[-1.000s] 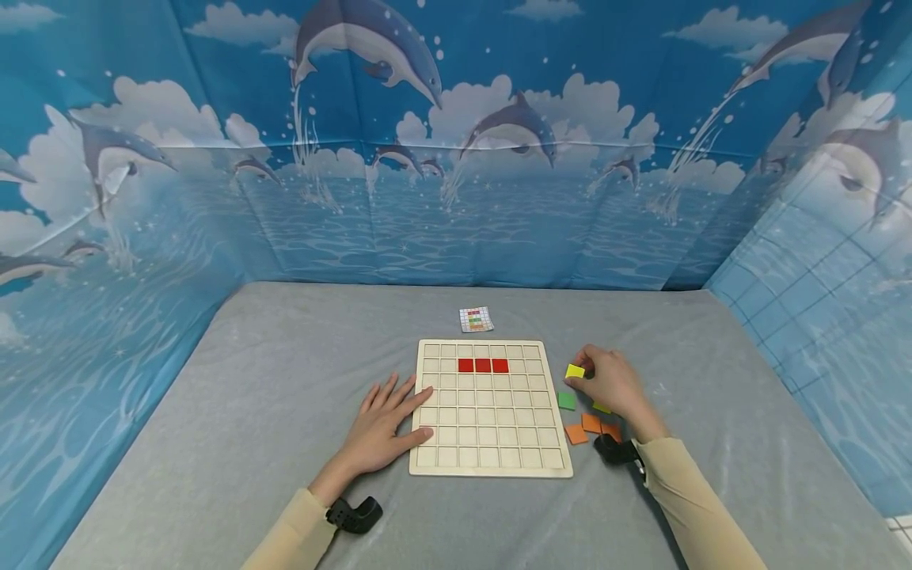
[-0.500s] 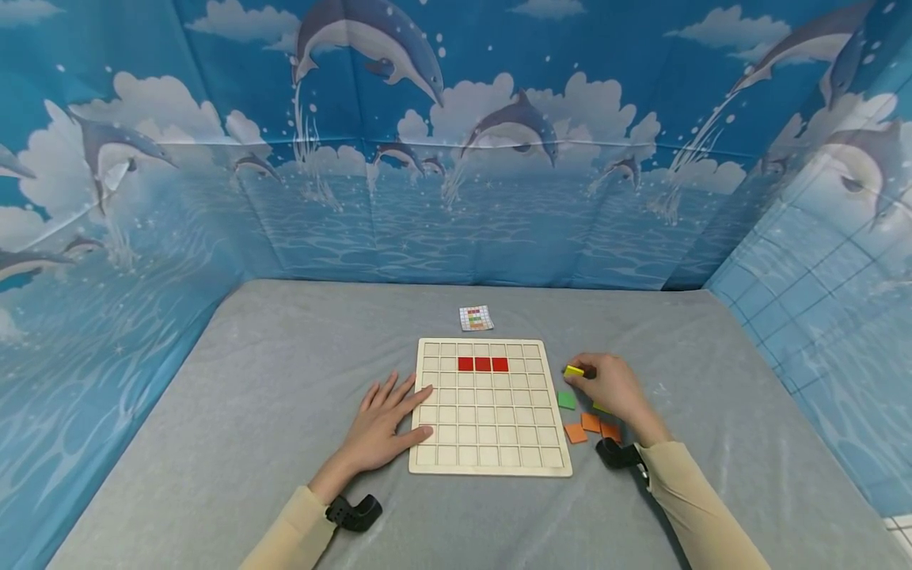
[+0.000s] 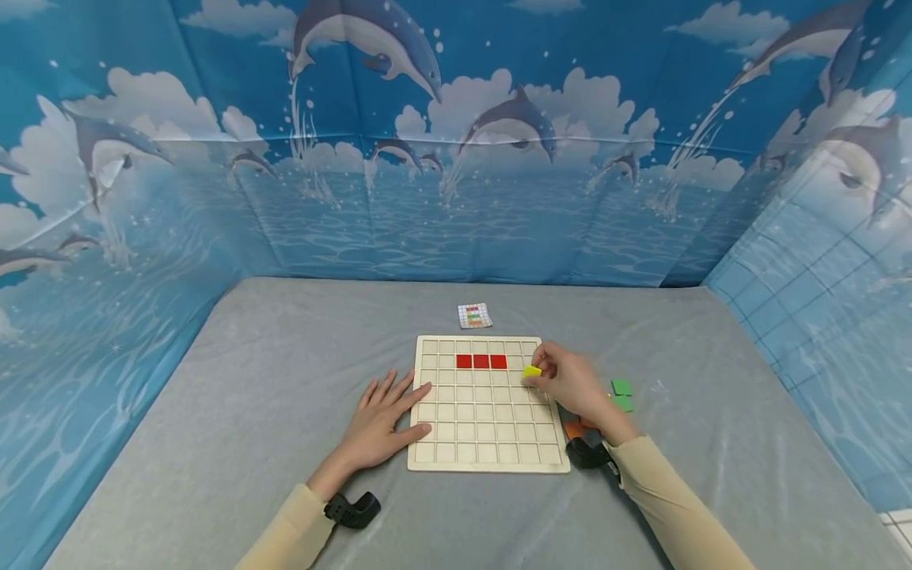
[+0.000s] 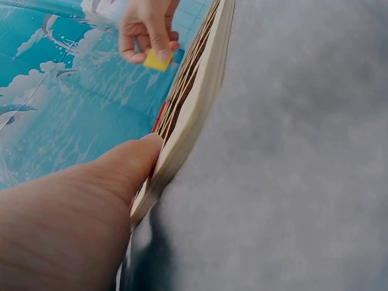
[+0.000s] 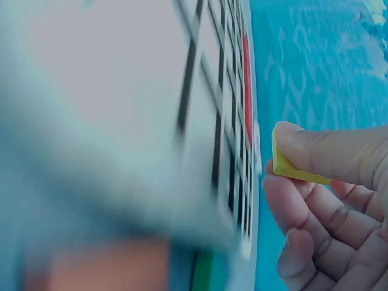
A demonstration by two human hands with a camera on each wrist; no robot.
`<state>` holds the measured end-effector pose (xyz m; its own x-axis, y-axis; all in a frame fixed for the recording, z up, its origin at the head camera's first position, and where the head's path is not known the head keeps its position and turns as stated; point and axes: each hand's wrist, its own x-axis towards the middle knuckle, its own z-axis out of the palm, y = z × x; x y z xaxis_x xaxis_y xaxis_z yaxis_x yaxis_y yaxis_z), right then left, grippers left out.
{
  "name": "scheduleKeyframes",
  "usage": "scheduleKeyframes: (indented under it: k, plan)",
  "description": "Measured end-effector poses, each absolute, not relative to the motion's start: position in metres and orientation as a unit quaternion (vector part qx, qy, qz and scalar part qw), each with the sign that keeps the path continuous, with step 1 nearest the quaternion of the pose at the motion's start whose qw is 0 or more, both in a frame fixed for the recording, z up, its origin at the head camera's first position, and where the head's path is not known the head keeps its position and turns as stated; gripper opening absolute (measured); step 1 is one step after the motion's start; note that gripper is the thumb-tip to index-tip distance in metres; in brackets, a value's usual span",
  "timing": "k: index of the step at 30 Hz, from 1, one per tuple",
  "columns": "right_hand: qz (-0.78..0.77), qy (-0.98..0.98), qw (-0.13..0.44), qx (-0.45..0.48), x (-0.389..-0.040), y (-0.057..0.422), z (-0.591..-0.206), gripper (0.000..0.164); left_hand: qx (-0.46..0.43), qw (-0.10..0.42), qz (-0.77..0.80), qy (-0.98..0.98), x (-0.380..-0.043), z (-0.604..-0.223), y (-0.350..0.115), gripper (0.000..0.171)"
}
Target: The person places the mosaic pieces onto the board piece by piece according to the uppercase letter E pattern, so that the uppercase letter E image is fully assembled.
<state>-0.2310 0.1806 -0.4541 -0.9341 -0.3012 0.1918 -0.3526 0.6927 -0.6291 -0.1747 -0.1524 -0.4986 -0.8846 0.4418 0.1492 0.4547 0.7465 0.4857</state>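
Observation:
A square wooden grid board point(image 3: 470, 434) lies on the grey cloth, with three red tiles point(image 3: 481, 362) side by side in its second row from the top. My right hand point(image 3: 570, 386) pinches a yellow tile point(image 5: 294, 168) between thumb and fingers, above the board's upper right part. In the left wrist view the same yellow tile point(image 4: 157, 60) hangs from the fingertips, clear of the board. With fingers spread, my left hand point(image 3: 381, 427) rests on the board's left edge; its thumb point(image 4: 136, 159) lies on the rim.
Green tiles point(image 3: 622, 388) lie right of the board, beyond the right wrist. Orange tiles point(image 3: 574, 430) sit at the board's lower right, partly hidden by the right arm. A small printed card point(image 3: 473, 315) with a coloured grid lies behind the board. A dolphin-print curtain point(image 3: 456, 229) surrounds the table.
My right hand has carried the yellow tile leftward from beside the board to above its right side. The left hand stays in place.

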Motion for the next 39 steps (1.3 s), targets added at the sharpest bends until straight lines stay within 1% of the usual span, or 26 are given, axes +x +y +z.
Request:
scheduleKeyframes:
  k: [4, 9, 12, 18, 29, 39]
  plan:
    - [0.37, -0.906, 0.021, 0.203, -0.234, 0.158, -0.452, 0.024, -0.241, 0.016, -0.262, -0.934, -0.175, -0.498, -0.152, 0.065]
    - [0.373, -0.898, 0.008, 0.232, -0.24, 0.134, -0.452, 0.016, -0.243, 0.018, -0.261, -0.934, -0.175, -0.499, -0.151, 0.064]
    - [0.369, -0.896, 0.005, 0.248, -0.241, 0.124, -0.454, 0.012, -0.242, 0.015, -0.259, -0.935, -0.175, -0.5, -0.151, 0.064]
    - [0.36, -0.897, -0.004, 0.258, -0.241, 0.109, -0.456, 0.01, -0.238, 0.011, -0.257, -0.937, -0.174, -0.5, -0.151, 0.065]
    - [0.332, -0.917, -0.013, 0.222, -0.242, 0.096, -0.457, 0.006, -0.238, 0.013, -0.257, -0.937, -0.175, -0.5, -0.151, 0.065]
    - [0.319, -0.917, 0.0, 0.241, -0.242, 0.099, -0.459, 0.011, -0.236, 0.014, -0.254, -0.938, -0.175, -0.501, -0.152, 0.065]
